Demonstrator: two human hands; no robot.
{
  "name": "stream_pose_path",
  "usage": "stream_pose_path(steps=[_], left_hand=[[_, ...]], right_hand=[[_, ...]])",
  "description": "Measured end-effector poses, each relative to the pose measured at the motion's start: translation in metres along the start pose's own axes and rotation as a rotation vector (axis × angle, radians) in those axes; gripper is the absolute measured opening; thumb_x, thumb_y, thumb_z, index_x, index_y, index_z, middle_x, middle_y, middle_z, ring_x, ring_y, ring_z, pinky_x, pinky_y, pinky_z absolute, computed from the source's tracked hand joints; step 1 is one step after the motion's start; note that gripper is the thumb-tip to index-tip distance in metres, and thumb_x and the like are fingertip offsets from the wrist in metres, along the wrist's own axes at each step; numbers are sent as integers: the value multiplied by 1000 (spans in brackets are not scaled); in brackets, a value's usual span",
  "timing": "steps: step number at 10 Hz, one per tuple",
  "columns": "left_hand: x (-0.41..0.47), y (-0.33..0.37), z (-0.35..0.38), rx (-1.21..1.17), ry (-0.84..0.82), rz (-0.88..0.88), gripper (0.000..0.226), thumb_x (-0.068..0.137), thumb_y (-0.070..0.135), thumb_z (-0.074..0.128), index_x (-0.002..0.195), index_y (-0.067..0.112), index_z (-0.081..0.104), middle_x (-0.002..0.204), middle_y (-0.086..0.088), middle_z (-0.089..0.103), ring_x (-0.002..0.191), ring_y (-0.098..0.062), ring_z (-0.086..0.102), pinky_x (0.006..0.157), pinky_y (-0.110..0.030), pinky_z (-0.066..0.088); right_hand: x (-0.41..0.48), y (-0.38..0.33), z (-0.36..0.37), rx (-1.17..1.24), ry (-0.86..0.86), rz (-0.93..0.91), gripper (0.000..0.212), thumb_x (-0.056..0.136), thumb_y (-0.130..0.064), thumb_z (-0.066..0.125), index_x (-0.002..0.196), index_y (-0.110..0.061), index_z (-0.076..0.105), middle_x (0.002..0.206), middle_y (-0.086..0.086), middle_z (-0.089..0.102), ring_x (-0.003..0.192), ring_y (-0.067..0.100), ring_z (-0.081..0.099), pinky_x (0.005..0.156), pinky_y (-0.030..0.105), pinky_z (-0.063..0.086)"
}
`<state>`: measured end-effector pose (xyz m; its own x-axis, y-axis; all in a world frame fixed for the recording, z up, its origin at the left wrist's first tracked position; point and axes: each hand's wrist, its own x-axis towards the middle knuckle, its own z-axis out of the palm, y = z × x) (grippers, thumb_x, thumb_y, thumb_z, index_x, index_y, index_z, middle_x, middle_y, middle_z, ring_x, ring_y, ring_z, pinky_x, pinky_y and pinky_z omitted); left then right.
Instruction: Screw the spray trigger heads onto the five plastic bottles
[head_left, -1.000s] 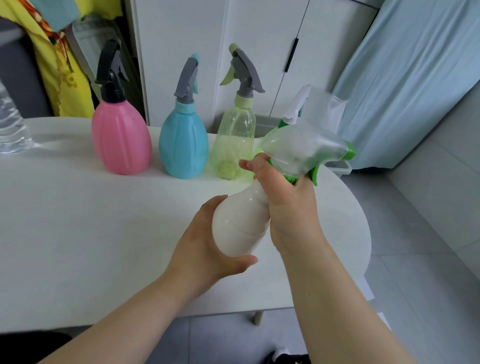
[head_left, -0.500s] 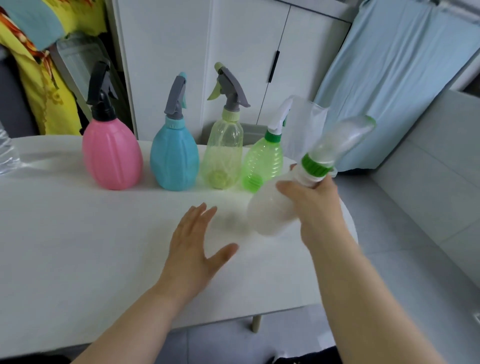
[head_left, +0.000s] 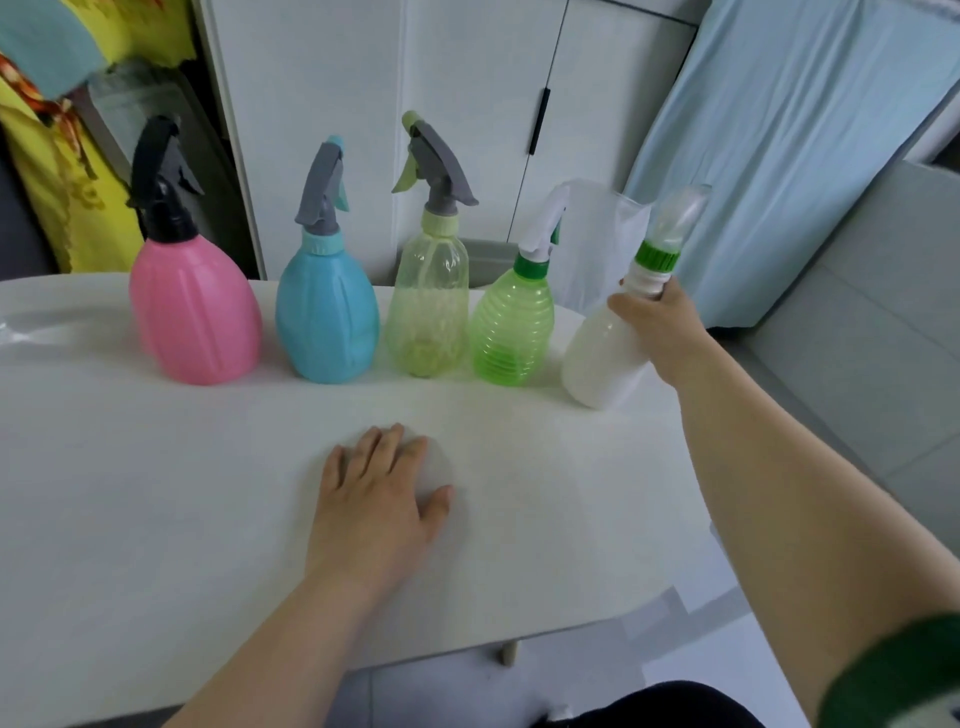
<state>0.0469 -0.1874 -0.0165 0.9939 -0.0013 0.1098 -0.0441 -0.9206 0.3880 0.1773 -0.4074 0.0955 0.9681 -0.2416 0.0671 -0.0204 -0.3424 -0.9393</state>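
While your right hand (head_left: 657, 325) grips the white bottle (head_left: 597, 358) by its neck, head fitted, it leans just right of the green bottle (head_left: 511, 327), base seemingly not flat yet. Stand it upright, then release. Your left hand (head_left: 379, 488) lies flat, empty, on the table (head_left: 156, 467).

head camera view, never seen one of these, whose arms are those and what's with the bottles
No machine here: a camera worn on a person's head looks down at their own arms. On the white table stand four spray bottles with trigger heads on: pink bottle, blue bottle, yellow bottle, green bottle. The right hand grips the neck of a fifth, the white bottle, tilted at the row's right end, its trigger head on too. The left hand lies flat on the table, holding nothing.
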Motion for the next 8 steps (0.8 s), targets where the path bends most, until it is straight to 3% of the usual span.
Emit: stream_pose_path(steps=[1,2,3,6,8], left_hand=[[4,1,1,-2,14,-1,55,87,47,35,137,27,22,154,3,15,141,-14,9,114,-37,2],[7,1,2,4,18,-12,55,87,46,35,137,28,23,154,3,15,141,-13,8,113,-35,2],[8,2,2,15,25,-11,54,87,45,36,136,27,25,153,3,17,140,-13,10,113,-35,3],[10,3,2,7,18,-27,55,86,46,37,137,28,23,154,4,15,140,-12,8,113,-35,1],[9,2,1,25,3,-41,56,86,47,36,137,28,23,153,5,15,140,-12,7,113,-34,1]], right_hand=[[2,14,2,-28,-20,8,50,76,-19,66,119,-14,40,106,3,54,95,21,51,79,33,42],[-4,36,7,-123,79,-42,76,67,-28,75,129,-14,34,130,9,45,117,26,45,98,44,40],[-11,47,13,-208,174,-40,81,63,-30,77,129,-14,32,132,8,37,122,26,38,98,41,37],[9,35,11,-120,-9,-44,72,73,-13,69,132,-14,28,112,1,41,98,17,42,82,29,36],[18,37,4,-97,-107,-45,71,75,-8,66,133,-16,26,114,1,42,103,19,44,83,30,36]])
